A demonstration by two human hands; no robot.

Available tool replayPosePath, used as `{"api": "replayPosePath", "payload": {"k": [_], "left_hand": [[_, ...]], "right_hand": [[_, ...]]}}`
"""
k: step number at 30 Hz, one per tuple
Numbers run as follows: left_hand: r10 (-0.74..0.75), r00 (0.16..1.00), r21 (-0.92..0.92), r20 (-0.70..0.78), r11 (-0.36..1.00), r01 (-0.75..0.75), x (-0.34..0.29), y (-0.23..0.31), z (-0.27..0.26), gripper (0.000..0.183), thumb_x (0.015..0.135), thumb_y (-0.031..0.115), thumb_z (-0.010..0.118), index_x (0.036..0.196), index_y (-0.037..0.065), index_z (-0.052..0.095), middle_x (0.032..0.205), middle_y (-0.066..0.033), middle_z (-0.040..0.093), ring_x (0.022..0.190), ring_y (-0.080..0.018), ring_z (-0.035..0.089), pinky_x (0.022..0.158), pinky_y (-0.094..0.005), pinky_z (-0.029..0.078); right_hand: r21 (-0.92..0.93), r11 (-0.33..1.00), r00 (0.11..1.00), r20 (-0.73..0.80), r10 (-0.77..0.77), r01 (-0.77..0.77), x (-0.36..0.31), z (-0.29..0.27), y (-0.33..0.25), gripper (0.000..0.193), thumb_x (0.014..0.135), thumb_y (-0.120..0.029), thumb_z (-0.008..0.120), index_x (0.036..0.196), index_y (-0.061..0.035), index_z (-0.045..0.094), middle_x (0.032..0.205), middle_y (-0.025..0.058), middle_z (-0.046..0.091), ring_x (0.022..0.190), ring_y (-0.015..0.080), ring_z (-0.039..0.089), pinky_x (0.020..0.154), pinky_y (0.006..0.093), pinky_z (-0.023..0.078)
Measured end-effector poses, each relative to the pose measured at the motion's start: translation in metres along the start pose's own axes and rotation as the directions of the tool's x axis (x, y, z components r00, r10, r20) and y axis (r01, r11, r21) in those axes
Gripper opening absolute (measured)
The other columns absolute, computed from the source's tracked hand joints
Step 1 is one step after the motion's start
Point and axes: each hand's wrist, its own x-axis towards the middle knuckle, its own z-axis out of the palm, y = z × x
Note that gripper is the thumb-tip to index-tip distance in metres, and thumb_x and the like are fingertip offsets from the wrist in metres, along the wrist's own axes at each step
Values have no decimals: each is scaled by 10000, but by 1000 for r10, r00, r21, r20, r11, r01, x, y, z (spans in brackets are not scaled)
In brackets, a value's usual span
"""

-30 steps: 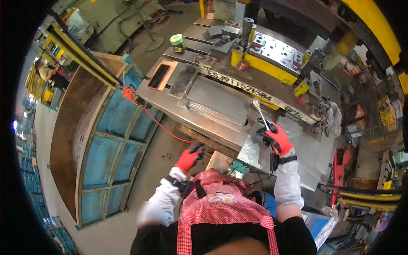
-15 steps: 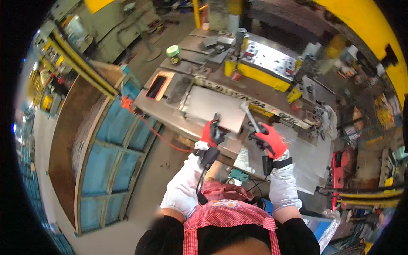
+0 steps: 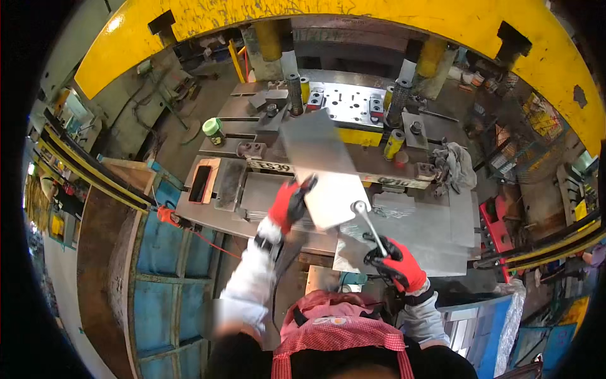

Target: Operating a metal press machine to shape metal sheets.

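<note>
My left hand (image 3: 290, 203), in a red and black glove, is closed on the left edge of a thin metal sheet (image 3: 325, 180). The sheet is lifted and tilted above the bench, its far end slightly blurred and its lower half shining. In my gloved right hand (image 3: 398, 264) is a metal rod tool with a round end (image 3: 372, 228). The tool's round end is at the sheet's lower right edge; I cannot tell whether it touches. Left of the raised sheet lies a stack of metal sheets (image 3: 265, 194). More flat sheets (image 3: 416, 237) lie to the right.
Beyond the sheet stands a press die (image 3: 344, 104) with guide posts and a yellow base (image 3: 360, 137). A yellow press frame (image 3: 379, 9) arches overhead. A phone (image 3: 200, 183), a green-lidded jar (image 3: 213, 129) and a grey rag (image 3: 454, 165) are around. A blue-sided bin (image 3: 154, 252) stands left.
My left hand has moved left and lifted the sheet off the left stack, tilting it toward the die. My right hand has lowered slightly with the tool. The head view has turned toward the press.
</note>
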Motion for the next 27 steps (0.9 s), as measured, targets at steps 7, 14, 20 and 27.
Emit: {"api": "replayPosePath", "payload": {"k": [7, 14, 20, 27], "left_hand": [[-249, 954, -632, 166, 716, 297, 89, -118, 82, 226, 848, 227, 579, 929, 20, 615, 725, -13, 593, 622, -132, 528, 589, -303, 433], [-270, 667, -666, 695, -591, 454, 89, -55, 71, 382, 909, 391, 496, 1151, 101, 551, 958, -72, 643, 781, -176, 634, 651, -339, 535], [-165, 786, -575, 596, -771, 274, 55, -2, 64, 451, 927, 376, 450, 1084, -37, 544, 940, -181, 640, 761, -249, 644, 695, -343, 544], [-539, 556, -729, 633, -655, 196, 67, 8, 78, 476, 925, 324, 449, 985, -143, 518, 962, -287, 606, 872, -362, 622, 817, -414, 514]], "right_hand": [[192, 976, 994, -72, -87, 100, 49, 8, -32, 429, 866, -129, 560, 1272, -49, 445, 702, -23, 493, 540, 42, 425, 467, 207, 346], [43, 980, 972, -138, -189, 197, 75, -17, -33, 319, 855, -153, 576, 1148, -46, 510, 652, -23, 488, 517, 46, 420, 452, 198, 318], [26, 986, 985, -48, -163, 164, 78, -3, -43, 301, 850, -158, 583, 1123, -48, 525, 622, -22, 459, 507, 55, 406, 450, 205, 305], [43, 996, 995, -60, -79, 82, 82, -17, -33, 402, 869, -136, 553, 1248, -40, 460, 691, -2, 525, 527, 75, 475, 463, 224, 390]]}}
